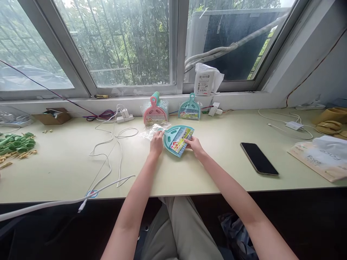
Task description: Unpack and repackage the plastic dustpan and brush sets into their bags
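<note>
Over the table's middle I hold a teal mini dustpan and brush set [171, 139] with a bright printed label across its bristles. My left hand [156, 143] is closed at the handle end, where a crinkled clear plastic bag [154, 130] bunches up around it. On the opposite side, my right hand [194, 145] pinches the labelled edge, thumb on top. Behind them, a row of similar sets with a pink one [155, 110] in front leans by the windowsill. Another teal set [189, 108] in clear wrapping stands to its right.
A black phone [259, 159] and a tissue pack [318, 157] lie on the right. White cables [119, 144] snake over the table [67, 173] at left, near green plastic parts [18, 144] and a small cardboard box [54, 116]. A wrapped white box [206, 81] sits on the sill.
</note>
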The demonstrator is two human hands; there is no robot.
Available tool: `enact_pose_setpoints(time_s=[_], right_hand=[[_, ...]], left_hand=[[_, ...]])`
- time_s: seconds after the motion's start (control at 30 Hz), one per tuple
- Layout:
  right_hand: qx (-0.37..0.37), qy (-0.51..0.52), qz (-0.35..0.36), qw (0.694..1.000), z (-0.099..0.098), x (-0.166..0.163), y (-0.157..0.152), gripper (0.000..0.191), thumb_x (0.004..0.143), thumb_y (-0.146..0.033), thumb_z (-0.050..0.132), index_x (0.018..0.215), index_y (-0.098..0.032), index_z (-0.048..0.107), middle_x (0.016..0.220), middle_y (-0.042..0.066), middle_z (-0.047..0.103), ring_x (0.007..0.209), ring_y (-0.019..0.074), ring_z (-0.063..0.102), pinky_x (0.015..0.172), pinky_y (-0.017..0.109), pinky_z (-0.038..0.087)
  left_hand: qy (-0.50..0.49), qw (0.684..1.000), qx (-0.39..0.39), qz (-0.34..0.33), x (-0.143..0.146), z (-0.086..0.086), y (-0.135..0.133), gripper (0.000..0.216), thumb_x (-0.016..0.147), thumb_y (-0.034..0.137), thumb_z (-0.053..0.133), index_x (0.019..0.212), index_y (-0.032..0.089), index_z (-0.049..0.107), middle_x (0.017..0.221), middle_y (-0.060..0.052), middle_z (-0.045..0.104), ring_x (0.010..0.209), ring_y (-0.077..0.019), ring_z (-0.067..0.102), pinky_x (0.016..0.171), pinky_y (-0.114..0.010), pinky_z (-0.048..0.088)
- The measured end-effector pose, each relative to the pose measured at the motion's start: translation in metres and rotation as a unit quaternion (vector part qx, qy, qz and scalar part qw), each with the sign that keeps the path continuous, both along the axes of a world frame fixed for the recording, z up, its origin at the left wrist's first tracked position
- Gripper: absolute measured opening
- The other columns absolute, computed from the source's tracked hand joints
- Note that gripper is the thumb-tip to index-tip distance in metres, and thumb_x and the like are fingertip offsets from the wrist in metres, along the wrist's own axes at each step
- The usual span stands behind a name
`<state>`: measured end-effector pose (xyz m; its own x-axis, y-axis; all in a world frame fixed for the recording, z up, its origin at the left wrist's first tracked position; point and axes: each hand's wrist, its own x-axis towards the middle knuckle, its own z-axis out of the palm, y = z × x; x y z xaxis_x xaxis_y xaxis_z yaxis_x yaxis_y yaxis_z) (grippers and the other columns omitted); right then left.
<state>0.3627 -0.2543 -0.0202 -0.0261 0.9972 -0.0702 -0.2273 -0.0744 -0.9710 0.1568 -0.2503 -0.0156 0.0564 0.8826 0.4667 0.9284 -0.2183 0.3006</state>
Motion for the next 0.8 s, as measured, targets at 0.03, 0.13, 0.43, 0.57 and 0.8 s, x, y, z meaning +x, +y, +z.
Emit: enact_pose_setpoints(time_s=[0.03, 0.13, 0.43, 0.57, 0.8], right_hand=[[0.004, 0.005, -0.02, 1.0, 0.0, 0.0, 0.0, 0.011, 0.075, -0.014, 0.066, 0.085, -0.015, 0.061, 0.086, 0.006, 0.071, 0.072, 0.0171, 0.068, 0.063, 0.03, 0.06], [0.01, 0.016, -0.064, 0.998, -0.001, 0.003, 0.001, 0.011, 0.076, -0.017, 0.065, 0.085, -0.017, 0.06, 0.088, 0.005, 0.071, 0.073, 0.0166, 0.068, 0.067, 0.031, 0.06], [0.052, 0.032, -0.022, 0.998, -0.005, -0.006, 0.003, 0.022, 0.072, -0.026, 0.071, 0.088, -0.016, 0.06, 0.088, 0.005, 0.07, 0.076, 0.0178, 0.068, 0.065, 0.031, 0.059], [0.093, 0.025, 0.002, 0.995, -0.002, -0.008, 0.0, 0.028, 0.07, -0.034, 0.073, 0.089, -0.017, 0.061, 0.09, 0.006, 0.07, 0.079, 0.019, 0.067, 0.064, 0.031, 0.059], [0.099, 0.071, -0.027, 0.992, 0.003, -0.006, -0.001, 0.031, 0.069, -0.036, 0.073, 0.092, -0.018, 0.061, 0.095, 0.005, 0.07, 0.084, 0.0195, 0.067, 0.071, 0.033, 0.058]], left_hand=[[-0.002, 1.0, 0.002, -0.003, 0.0, 0.0, 0.0, 0.063, 0.077, -0.007, 0.03, 0.127, 0.023, 0.053, 0.131, -0.006, 0.051, 0.121, -0.0222, 0.044, 0.086, -0.033, 0.051], [-0.01, 1.0, 0.001, -0.009, 0.001, -0.002, 0.001, 0.065, 0.075, -0.008, 0.029, 0.127, 0.022, 0.053, 0.131, -0.007, 0.051, 0.122, -0.0221, 0.045, 0.087, -0.033, 0.051], [-0.051, 0.989, 0.078, -0.117, 0.011, -0.001, 0.0, 0.054, 0.083, 0.0, 0.031, 0.128, 0.022, 0.051, 0.134, -0.005, 0.051, 0.124, -0.0189, 0.044, 0.099, -0.035, 0.044], [-0.029, 0.984, 0.097, -0.149, 0.016, 0.004, -0.007, 0.051, 0.085, 0.003, 0.033, 0.128, 0.024, 0.05, 0.135, -0.005, 0.051, 0.125, -0.0174, 0.044, 0.107, -0.038, 0.037], [-0.224, 0.948, 0.205, 0.09, 0.014, 0.017, -0.014, 0.055, 0.093, 0.027, 0.033, 0.145, 0.021, 0.016, 0.154, -0.01, 0.019, 0.143, -0.02, 0.013, 0.116, -0.043, 0.018]])
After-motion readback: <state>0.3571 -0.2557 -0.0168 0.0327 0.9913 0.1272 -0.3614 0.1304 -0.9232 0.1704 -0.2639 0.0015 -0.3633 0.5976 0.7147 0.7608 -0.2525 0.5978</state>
